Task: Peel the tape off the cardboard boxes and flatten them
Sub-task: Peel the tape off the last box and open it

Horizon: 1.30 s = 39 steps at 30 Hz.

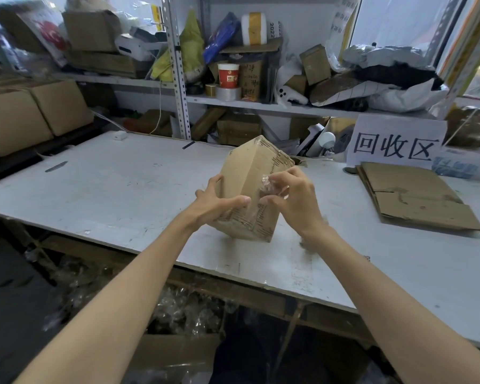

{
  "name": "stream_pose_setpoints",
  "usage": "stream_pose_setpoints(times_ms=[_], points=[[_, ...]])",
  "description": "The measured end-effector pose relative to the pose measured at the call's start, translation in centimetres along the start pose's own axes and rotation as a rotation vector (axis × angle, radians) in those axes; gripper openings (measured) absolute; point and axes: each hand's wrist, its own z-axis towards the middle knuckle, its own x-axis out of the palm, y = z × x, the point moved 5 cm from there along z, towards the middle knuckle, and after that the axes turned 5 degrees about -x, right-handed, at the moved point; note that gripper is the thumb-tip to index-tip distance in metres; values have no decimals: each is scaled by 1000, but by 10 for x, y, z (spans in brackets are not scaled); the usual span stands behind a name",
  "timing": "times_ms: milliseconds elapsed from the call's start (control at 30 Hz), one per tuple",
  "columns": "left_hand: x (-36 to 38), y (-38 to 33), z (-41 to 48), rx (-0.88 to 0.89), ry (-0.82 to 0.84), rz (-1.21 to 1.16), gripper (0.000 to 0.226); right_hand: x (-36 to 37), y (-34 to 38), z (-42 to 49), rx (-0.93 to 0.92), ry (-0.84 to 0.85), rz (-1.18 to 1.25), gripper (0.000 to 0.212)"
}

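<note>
A brown cardboard box (247, 173) stands tilted on one lower corner on the white table (117, 189), an edge facing me. My left hand (214, 200) grips its left side, thumb across the front face and fingers spread behind. My right hand (291, 198) is at the box's right face and pinches a crumpled wad of clear tape (269, 187) that still reaches the box surface. Dark printed strips run along the box's edges.
A stack of flattened cardboard (416, 198) lies at the right below a white sign (396, 142). A small knife (56, 166) lies at the table's left. Metal shelves (233, 79) full of clutter stand behind. Crumpled tape (183, 309) fills a box below the table's edge.
</note>
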Motion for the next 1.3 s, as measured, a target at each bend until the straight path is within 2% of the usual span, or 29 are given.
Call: stream_pose_setpoints(times_ms=[67, 167, 300, 333, 367, 433, 467, 567, 633, 667, 767, 833, 900, 1033, 1100, 1133, 1200, 1300], points=[[0, 1, -1, 10, -30, -18, 126, -1, 5, 1, -49, -7, -5, 12], [-4, 6, -3, 8, -114, -104, 125, 13, 17, -5, -149, 191, 2, 15], [-3, 7, -3, 30, -110, -126, 123, 12, 14, 1, 7, 458, 169, 17], [-3, 7, -4, 30, -115, -127, 125, 10, 11, 3, 60, 478, 213, 14], [-3, 7, -4, 28, -113, -129, 126, 6, 8, 5, 112, 446, 259, 9], [-3, 7, -4, 31, -87, -132, 127, 0, -1, 7, 234, 280, 314, 37], [-2, 6, -4, 33, -73, -128, 127, -2, -3, 7, 255, 196, 260, 44], [-2, 6, -4, 28, -79, -110, 127, -2, 7, 5, 92, 21, 22, 24], [-3, 8, -5, 12, -109, -115, 127, 4, 17, 0, -35, 2, 64, 12], [-4, 10, -5, 3, -120, -116, 127, 8, 20, -3, -65, 19, 97, 13], [-6, 15, -7, -7, -121, -105, 126, 16, 20, -6, -62, 45, 49, 25], [-7, 15, -8, -5, -136, -102, 125, 15, 21, -3, -66, 35, 8, 14], [-8, 16, -8, -13, -148, -128, 122, 17, 25, -4, -122, 109, -10, 4], [-6, 16, -8, -14, -151, -136, 119, 23, 28, -13, -108, 479, 16, 12], [-1, 11, -8, -3, -164, -109, 117, 21, 23, -12, -56, 587, 23, 14], [1, 9, -8, -8, -179, -96, 116, 19, 20, -11, -16, 574, 51, 15], [1, 8, -8, -40, -198, -108, 115, 10, 16, -7, 47, 402, 100, 12], [-1, 8, -7, -71, -145, -98, 112, 3, 20, -9, -34, 133, -43, 28]])
